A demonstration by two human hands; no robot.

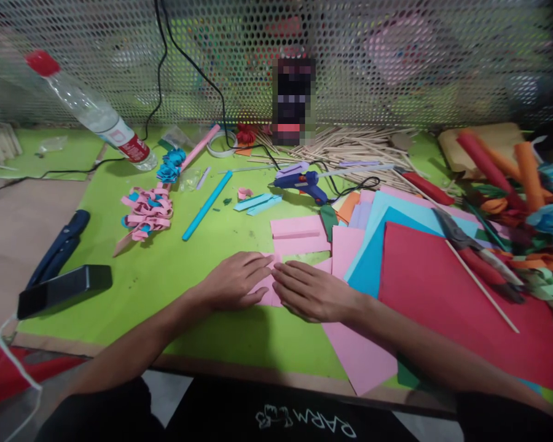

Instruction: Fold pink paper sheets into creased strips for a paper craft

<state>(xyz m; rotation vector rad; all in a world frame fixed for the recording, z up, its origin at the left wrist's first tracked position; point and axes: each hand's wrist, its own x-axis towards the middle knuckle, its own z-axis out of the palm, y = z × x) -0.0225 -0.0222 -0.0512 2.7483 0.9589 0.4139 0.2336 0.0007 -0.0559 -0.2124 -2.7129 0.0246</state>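
The small pink paper (270, 296) lies flat on the green table (221, 242), near the middle of the near side, partly hidden under both hands. It looks light and thin, probably somewhat stiff like craft paper, so it should crease readily and could tear or buckle if pulled hard; it does not look especially slippery. The best hold is likely at its near edge, which shows between the hands, or flat under the fingertips. The left hand (233, 280) rests over its left part, fingers stretched out and thumb spread apart from them; the right hand (317, 292) lies palm down over its right part, fingers straight and side by side. Neither hand is clamped on anything, though how hard they press I cannot tell. Just beyond lies a folded pink piece (299, 226), and farther off a blue glue gun (299, 180). To the right, a red sheet (442, 276) tops a pile of coloured paper, with pliers (472, 252) on it. To the left are a blue paper tube (207, 205) and a pink paper flower (150, 209); thin sticks (350, 147) lie along the far side.
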